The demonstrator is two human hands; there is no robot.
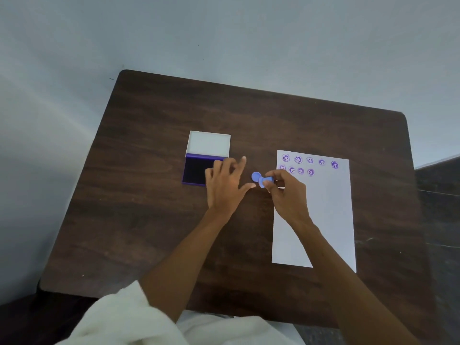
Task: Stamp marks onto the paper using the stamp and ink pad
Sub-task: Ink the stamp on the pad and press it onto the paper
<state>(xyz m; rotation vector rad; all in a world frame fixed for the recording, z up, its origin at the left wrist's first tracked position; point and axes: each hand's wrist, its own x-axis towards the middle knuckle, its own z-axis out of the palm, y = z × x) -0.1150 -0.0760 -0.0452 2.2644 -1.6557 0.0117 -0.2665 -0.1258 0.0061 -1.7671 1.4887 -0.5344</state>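
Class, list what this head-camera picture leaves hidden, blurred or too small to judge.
- Ink pad: its right part is hidden by the left hand.
- Stamp: its handle is covered by the right hand.
- Marks on the paper: too small to read the design.

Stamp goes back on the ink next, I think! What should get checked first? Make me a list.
1. Stamp held by right hand: ok.
2. Ink pad lid open: ok.
3. Left hand clear of the pad: not ok, it covers the pad's right part.
4. Stamp face turned down: not ok, it lies sideways.
5. Paper has blank room: ok, nine marks near the top only.
6. Ink still on the stamp face: cannot tell.
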